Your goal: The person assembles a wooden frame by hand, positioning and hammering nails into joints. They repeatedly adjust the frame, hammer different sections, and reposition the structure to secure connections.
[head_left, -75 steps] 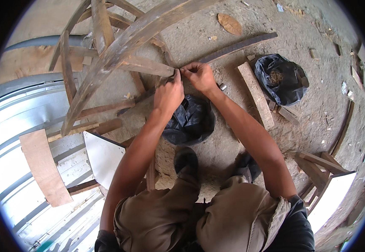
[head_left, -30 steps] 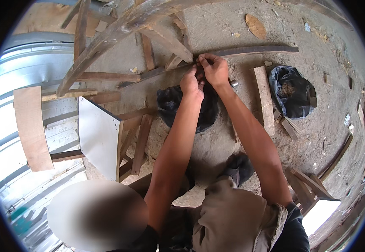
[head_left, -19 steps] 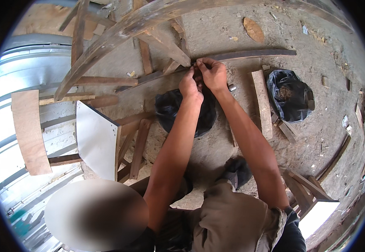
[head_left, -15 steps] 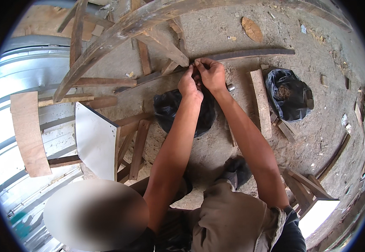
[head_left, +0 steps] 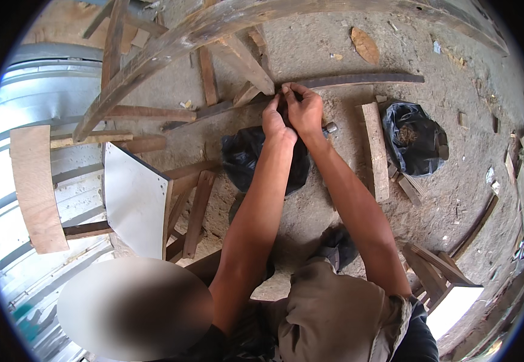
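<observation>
My left hand [head_left: 276, 122] and my right hand [head_left: 304, 110] are together in front of me, their wrists almost touching. Right fingertips are pinched at the edge of a long dark wooden strip [head_left: 364, 79], close to where a slanted wooden leg [head_left: 245, 63] meets it. The left fingers curl beside them, partly hidden. Whatever is in either hand is too small or too covered to make out. Beside the right wrist a short metal cylinder, perhaps a hammer head [head_left: 332, 127], sticks out. Below the hands sits a black plastic bag [head_left: 242, 158].
A large wooden frame [head_left: 171, 45] arches across the far side. Another black bag-lined container [head_left: 416, 142] stands right, beside a pale wood plank [head_left: 373, 151]. At left are a white-topped piece [head_left: 134, 202], a plywood board [head_left: 37, 190] and metal sheeting. Wood scraps litter the right side.
The view has shifted slightly. My left fingers have drawn a little nearer to me, below the right fingertips, while the right hand stays pinched at the strip.
</observation>
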Available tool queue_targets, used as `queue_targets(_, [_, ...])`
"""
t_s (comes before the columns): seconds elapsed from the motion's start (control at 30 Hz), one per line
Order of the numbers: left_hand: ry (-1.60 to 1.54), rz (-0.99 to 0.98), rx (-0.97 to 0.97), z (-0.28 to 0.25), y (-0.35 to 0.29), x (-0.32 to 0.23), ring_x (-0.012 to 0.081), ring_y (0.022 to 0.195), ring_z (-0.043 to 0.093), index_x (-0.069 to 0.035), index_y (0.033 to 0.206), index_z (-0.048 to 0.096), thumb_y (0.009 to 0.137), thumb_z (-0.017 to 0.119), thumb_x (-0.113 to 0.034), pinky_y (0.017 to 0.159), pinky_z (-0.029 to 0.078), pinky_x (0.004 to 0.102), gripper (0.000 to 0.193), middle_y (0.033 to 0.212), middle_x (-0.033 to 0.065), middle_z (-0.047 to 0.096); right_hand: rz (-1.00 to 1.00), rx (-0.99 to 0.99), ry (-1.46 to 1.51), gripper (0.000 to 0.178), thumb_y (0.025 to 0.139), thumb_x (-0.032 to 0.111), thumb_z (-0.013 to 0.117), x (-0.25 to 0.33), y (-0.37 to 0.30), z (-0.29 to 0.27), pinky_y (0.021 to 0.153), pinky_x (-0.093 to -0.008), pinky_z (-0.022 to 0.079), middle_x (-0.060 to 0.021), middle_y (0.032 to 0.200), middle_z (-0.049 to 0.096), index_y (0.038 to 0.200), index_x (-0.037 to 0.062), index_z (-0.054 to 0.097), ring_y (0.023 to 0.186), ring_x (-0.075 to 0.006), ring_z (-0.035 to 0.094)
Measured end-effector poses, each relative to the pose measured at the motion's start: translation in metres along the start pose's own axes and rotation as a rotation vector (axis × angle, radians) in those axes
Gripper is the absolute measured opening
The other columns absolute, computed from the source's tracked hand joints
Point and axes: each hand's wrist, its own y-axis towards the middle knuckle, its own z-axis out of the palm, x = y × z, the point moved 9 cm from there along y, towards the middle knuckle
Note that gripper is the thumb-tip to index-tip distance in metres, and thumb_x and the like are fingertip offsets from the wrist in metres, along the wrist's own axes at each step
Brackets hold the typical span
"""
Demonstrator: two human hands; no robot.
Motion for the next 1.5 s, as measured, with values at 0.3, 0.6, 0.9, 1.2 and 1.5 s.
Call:
queue_targets(0.3, [-0.039,-0.026,0.042,0.002,0.003,0.004,0.0196,0.103,0.061,-0.005,0.109,0.065,0.098,0.055,-0.021,0.095,0.048,0.0331,0.022,0.109,0.0063,0.065,-0.004,0.006,0.038,0.022,0.086,0.017,0.069,-0.005,0.001,0.001,0.072,-0.0333,0.054,-0.019,0.085,0.072,0.096,-0.0026,0.072,0.075,-0.023,0.071])
queue_targets(0.6, [-0.051,-0.048,-0.002,0.001,0.002,0.005,0.0227,0.108,0.059,-0.005,0.11,0.064,0.096,0.057,-0.021,0.099,0.047,0.0379,0.022,0.113,0.0088,0.064,-0.059,-0.016,0.032,0.02,0.089,0.015,0.069,-0.003,0.002,0.001,0.049,-0.0232,0.044,-0.0036,0.068,0.067,0.098,-0.0025,0.072,0.054,-0.0044,0.053])
queue_targets(0.9, [-0.072,-0.049,0.017,0.002,0.003,0.006,0.0241,0.109,0.059,-0.005,0.114,0.061,0.098,0.056,-0.025,0.099,0.048,0.0392,0.026,0.115,0.0094,0.062,-0.199,-0.025,-0.114,0.024,0.088,0.018,0.07,0.004,0.003,-0.002,0.052,-0.0259,0.047,-0.0092,0.072,0.069,0.099,-0.0037,0.071,0.055,-0.0083,0.059])
queue_targets(1.2, [-0.051,-0.095,-0.05,0.002,0.013,0.011,0.0238,0.1,0.058,-0.007,0.107,0.063,0.096,0.061,-0.025,0.095,0.047,0.0392,0.021,0.101,0.0066,0.062,-0.102,0.037,-0.115,0.024,0.084,0.017,0.069,0.007,0.006,-0.008,0.078,-0.039,0.053,-0.0198,0.091,0.07,0.099,-0.0015,0.071,0.086,-0.0338,0.07])
queue_targets(1.5, [-0.122,-0.004,-0.118,-0.004,0.012,-0.002,0.0039,0.051,0.032,-0.015,0.092,0.059,0.094,0.063,-0.014,0.047,0.026,0.0203,0.004,0.065,-0.0085,0.038,-0.174,0.013,-0.466,0.047,0.081,0.024,0.078,0.067,-0.054,-0.123,0.079,-0.0402,0.052,-0.0217,0.104,0.063,0.114,-0.004,0.06,0.096,-0.0323,0.064])
